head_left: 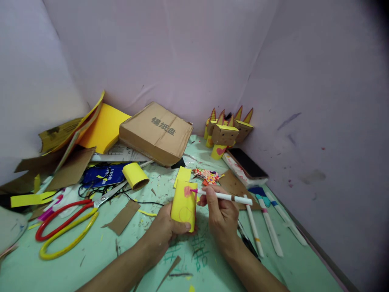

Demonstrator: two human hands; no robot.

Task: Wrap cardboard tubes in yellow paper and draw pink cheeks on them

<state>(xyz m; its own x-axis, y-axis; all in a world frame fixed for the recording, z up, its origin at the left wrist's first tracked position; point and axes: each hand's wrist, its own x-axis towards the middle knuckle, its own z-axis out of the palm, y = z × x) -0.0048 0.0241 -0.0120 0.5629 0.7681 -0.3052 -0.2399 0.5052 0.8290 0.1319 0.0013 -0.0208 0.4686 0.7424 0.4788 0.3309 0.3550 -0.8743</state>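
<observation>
My left hand (166,232) grips a yellow paper-covered tube (184,202) near its lower end, with the thumb across its front. A pink filled patch shows near the tube's top, and a circle drawn in outline sits below it. My right hand (220,215) is closed around a white marker (226,196), whose pink-purple tip meets the edge of the pink patch. Just behind the tube lies a yellow paper piece (182,175). A second yellow tube (135,177) rests on its side farther left.
Red-and-yellow scissors (68,227) lie left. A cardboard box (156,134) and yellow sheets (105,127) stand behind. Cardboard figures (225,134), a phone (247,163) and several markers (269,227) are at right. Scraps litter the green cloth (100,267).
</observation>
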